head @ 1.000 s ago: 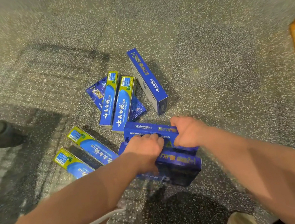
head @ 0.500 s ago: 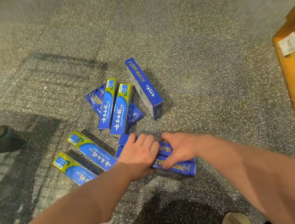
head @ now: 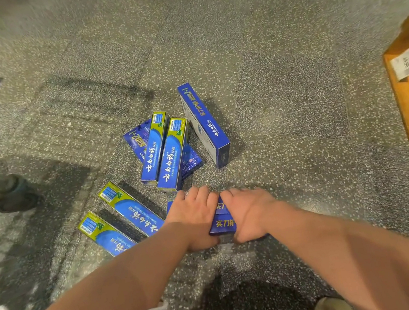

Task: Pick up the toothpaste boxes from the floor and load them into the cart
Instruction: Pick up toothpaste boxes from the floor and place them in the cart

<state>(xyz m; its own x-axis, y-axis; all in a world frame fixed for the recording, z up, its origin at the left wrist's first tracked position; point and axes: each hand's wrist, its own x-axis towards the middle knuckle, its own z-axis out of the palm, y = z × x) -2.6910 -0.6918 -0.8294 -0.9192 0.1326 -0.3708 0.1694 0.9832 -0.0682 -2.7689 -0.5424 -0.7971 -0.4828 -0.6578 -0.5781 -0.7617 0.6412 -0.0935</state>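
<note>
Two hands grasp one dark blue toothpaste box (head: 222, 223) on the floor (head: 286, 114): left hand (head: 195, 218) and right hand (head: 249, 212) side by side, fingers (head: 199, 195) curled over it. Pick-up step, I judge; next, lift it toward the cart, unseen. Other boxes (head: 172, 154) lie at ten to twelve o'clock.

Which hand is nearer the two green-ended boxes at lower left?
Left. The left hand sits just right of the green-ended boxes; the right hand is farther right, across the dark blue box both hold.

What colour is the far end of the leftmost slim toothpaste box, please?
Yellow-green with a small blue label; the toothpaste box is otherwise blue. Head view.
</note>
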